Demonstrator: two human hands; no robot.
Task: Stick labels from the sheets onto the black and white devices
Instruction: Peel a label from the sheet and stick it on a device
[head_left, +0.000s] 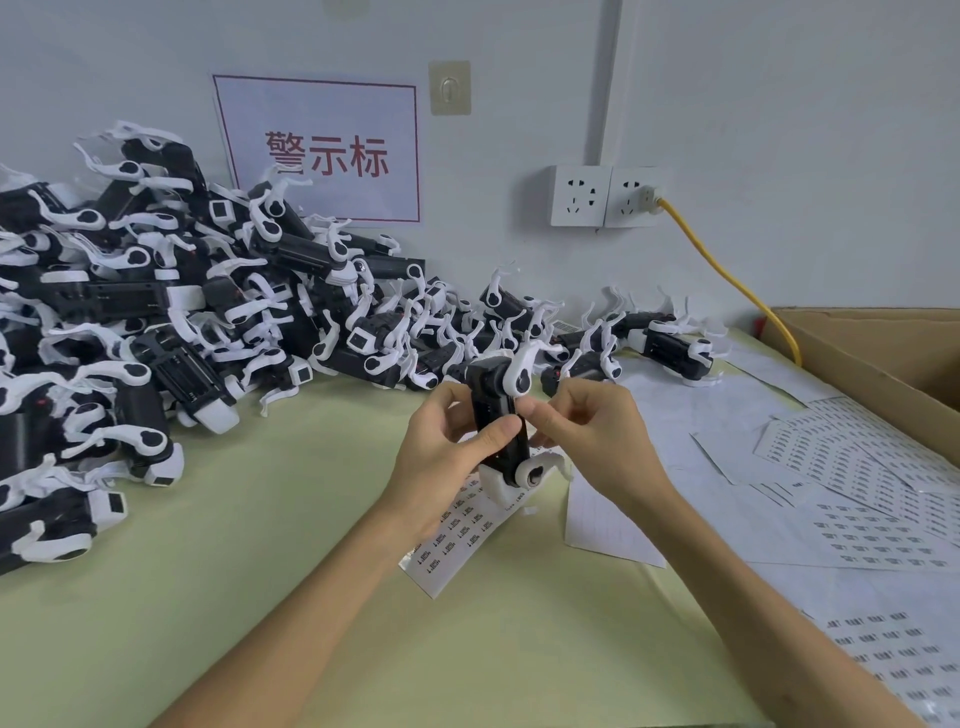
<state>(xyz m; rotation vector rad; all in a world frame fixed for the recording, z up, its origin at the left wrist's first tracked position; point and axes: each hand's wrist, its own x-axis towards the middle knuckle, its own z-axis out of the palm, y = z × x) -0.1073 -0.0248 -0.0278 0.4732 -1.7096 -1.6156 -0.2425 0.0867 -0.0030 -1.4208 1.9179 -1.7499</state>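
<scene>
- The pale green table (322, 597) fills the room's near side, running up to a white wall.
- A big heap of black and white devices (156, 322) is stacked along the left and back of it, thinning out toward the right.
- A cardboard box (883, 353) stands open at the far right edge.
- Loose label sheets (857, 467) lie fanned over one another on the right, just beside the box.
- 1 narrow label strip (452, 540) lies in the middle, its upper end hidden under the left wrist.
- 1 device (501, 415) is held upright above that strip, white lever on top, between the 2 hands.
- The left hand (441, 457) grips its black body, thumb laid across the front and fingers curled round the back.
- The right hand (592, 436) has thumb and forefinger pinched together against the device's upper right side; the other fingers are curled in.
- I cannot tell whether a label sits under those fingertips; it is too small to see.
- It looks like the sticking step: a label being pressed on.
- Next, I would judge, calls for rubbing it flat, setting this device aside and peeling another label.
</scene>
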